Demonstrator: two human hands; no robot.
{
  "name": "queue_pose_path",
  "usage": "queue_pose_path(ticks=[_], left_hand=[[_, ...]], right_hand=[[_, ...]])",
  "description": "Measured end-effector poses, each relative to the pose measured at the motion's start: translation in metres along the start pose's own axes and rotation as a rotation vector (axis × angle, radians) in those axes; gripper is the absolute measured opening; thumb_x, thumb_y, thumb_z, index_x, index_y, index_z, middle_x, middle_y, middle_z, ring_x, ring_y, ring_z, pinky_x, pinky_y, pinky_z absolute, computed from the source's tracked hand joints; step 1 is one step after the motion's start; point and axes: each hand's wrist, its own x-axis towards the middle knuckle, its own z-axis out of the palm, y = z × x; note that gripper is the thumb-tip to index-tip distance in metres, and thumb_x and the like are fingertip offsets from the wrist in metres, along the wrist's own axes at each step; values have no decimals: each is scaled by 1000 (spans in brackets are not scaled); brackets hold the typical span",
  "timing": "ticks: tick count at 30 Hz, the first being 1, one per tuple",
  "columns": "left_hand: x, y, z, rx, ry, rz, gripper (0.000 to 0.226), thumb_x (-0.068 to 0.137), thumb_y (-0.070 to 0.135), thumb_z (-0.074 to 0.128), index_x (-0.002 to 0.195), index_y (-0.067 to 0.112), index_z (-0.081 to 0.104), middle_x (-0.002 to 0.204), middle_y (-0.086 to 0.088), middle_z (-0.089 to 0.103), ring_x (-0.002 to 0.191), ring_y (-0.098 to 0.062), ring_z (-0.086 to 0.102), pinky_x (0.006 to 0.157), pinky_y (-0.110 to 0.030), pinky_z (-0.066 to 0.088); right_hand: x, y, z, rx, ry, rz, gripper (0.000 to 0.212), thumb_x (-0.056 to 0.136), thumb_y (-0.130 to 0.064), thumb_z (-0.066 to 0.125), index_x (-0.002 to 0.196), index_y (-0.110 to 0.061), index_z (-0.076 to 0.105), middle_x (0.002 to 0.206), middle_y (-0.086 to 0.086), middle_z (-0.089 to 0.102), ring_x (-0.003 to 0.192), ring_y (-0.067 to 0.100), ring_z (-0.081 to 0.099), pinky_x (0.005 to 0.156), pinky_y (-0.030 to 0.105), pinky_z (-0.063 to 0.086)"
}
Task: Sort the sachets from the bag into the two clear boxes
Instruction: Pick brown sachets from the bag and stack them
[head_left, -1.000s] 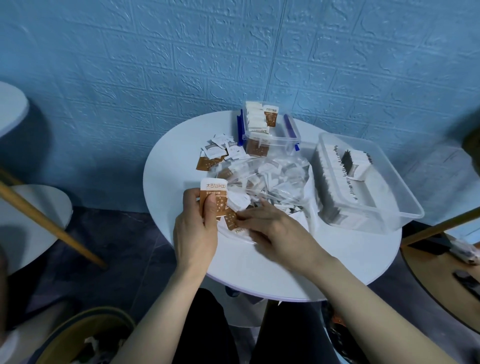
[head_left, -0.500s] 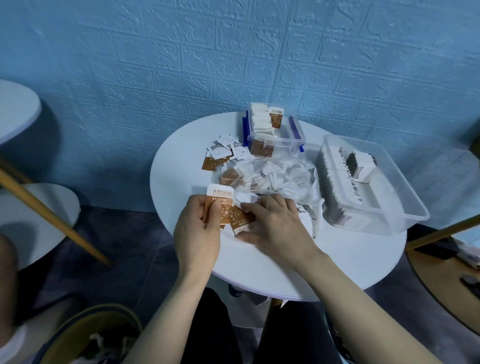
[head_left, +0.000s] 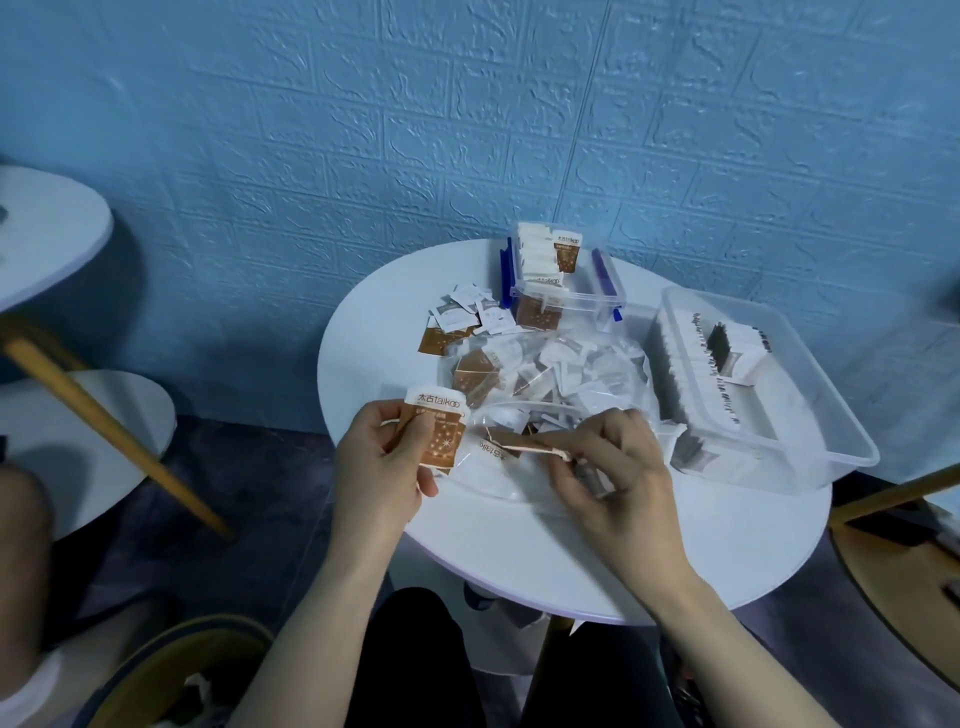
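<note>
Sachets (head_left: 550, 382) inside the clear bag (head_left: 631, 364) blur together, too crumpled to count, and the white ones in the large box (head_left: 852, 452) on the right show only as edge-on rows. The small box (head_left: 597, 301) at the back holds brown sachets upright. The left hand (head_left: 382, 462) grips a brown stack (head_left: 435, 434), thumb clamped across it. The right hand (head_left: 613, 467) pinches another brown sachet (head_left: 511, 446), now lifted off the table (head_left: 675, 561) and turned edge-on; half a second ago it lay flat under the fingers.
</note>
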Motion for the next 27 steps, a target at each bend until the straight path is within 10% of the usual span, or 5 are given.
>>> queue_pose_path(ticks=[14,21,27], left_hand=[[-15,6,-7,-115,-558,-218,38,84,43,63,103,11,64,76,-13,69,47,-22,58,30,-19,35],[-2,-2,7,49,-352,-101,12,94,10,59,105,8,62,77,-13,70,45,-19,59,31,-22,36],[-7,-12,9,33,-289,-94,12,97,12,55,107,7,59,77,-8,68,46,-21,60,31,-23,37]], right_hand=[[9,7,6,58,-157,-321,15,85,-4,68,98,-10,75,86,2,67,84,23,59,73,36,47],[16,13,12,-216,-452,-38,19,91,-32,63,101,-17,70,102,-7,68,96,21,52,83,37,41],[30,9,24,-664,-659,7,74,81,-77,17,117,-25,56,119,-10,55,110,20,38,88,34,26]])
